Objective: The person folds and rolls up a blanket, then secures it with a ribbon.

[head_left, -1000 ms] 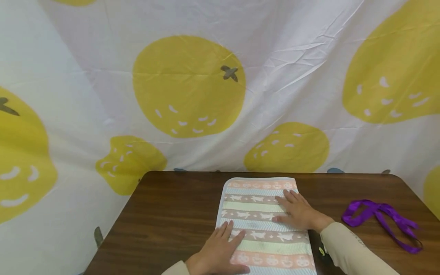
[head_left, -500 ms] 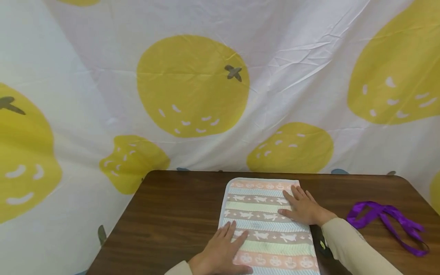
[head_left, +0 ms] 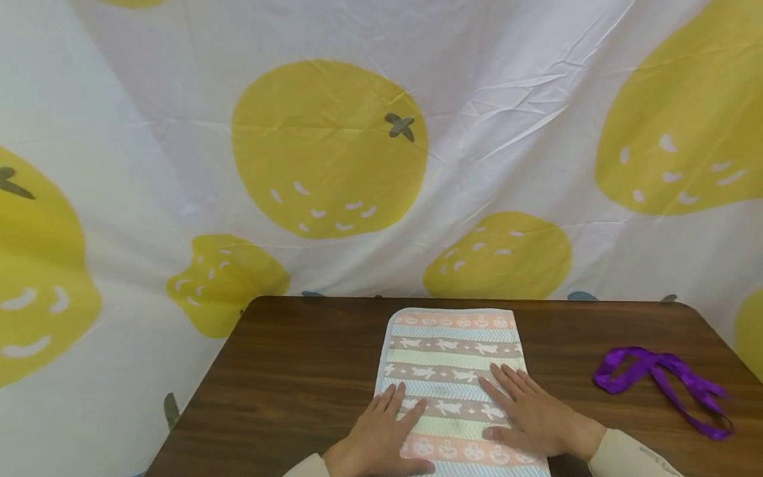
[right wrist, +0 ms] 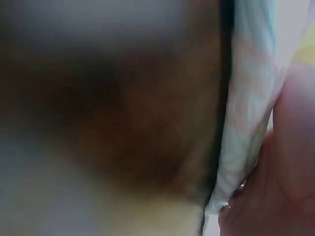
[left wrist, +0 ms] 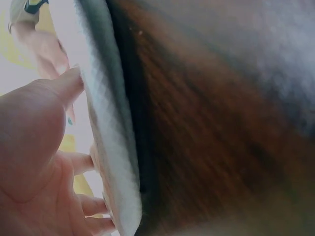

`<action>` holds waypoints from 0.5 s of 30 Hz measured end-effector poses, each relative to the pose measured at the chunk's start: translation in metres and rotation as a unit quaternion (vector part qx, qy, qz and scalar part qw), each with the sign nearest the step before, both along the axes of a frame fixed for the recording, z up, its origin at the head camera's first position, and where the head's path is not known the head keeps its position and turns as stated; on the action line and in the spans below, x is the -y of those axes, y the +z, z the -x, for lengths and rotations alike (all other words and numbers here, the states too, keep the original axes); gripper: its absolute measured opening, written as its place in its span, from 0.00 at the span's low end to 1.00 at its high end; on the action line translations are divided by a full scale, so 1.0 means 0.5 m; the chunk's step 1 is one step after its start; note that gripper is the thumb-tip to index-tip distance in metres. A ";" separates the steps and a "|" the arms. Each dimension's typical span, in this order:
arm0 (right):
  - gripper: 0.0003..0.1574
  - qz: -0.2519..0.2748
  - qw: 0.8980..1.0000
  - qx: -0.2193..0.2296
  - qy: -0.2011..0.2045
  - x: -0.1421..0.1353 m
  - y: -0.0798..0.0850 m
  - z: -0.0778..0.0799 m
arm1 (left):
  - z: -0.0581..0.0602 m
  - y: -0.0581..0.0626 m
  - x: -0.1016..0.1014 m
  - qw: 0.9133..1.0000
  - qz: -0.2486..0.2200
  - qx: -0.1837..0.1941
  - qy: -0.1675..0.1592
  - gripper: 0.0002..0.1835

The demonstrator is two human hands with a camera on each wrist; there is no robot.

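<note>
White fabric printed with large yellow fruit (head_left: 477, 165) hangs behind a dark wood-grain tabletop (head_left: 286, 397). On it lies a striped cloth (head_left: 441, 371) in peach, blue, green and brown, flat, apparently folded, its near end out of view. Both hands lie palm down with fingers spread, pinching nothing: the left hand (head_left: 381, 430) across the cloth's near left edge, the right hand (head_left: 533, 414) over its right edge. How hard they press cannot be told. Well to the cloth's right lies a purple ribbon (head_left: 652, 361). The step looks like smoothing. To do it well, let the left hand anchor the cloth while the right strokes lightly along the right edge, fingers flat, so the layers neither bunch nor slide apart.
</note>
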State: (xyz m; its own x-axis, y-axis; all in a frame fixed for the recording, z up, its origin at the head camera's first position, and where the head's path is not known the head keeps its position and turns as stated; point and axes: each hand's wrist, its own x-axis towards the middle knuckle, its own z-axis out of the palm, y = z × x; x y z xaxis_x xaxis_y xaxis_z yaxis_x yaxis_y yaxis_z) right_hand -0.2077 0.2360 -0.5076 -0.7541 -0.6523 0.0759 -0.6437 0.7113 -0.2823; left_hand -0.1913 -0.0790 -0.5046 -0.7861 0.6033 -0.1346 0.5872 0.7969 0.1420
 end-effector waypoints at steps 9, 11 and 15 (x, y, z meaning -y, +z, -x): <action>0.48 -0.027 0.967 -0.242 0.080 -0.019 -0.047 -0.058 | -0.001 0.003 0.001 1.000 -0.002 0.000 0.004 0.49; 0.53 -0.029 0.961 -0.260 0.093 -0.024 -0.059 -0.065 | -0.001 0.004 0.000 1.000 -0.001 0.002 0.004 0.49; 0.58 -0.040 0.945 -0.301 0.120 -0.032 -0.079 -0.074 | -0.002 0.004 0.000 1.000 -0.002 0.011 0.004 0.50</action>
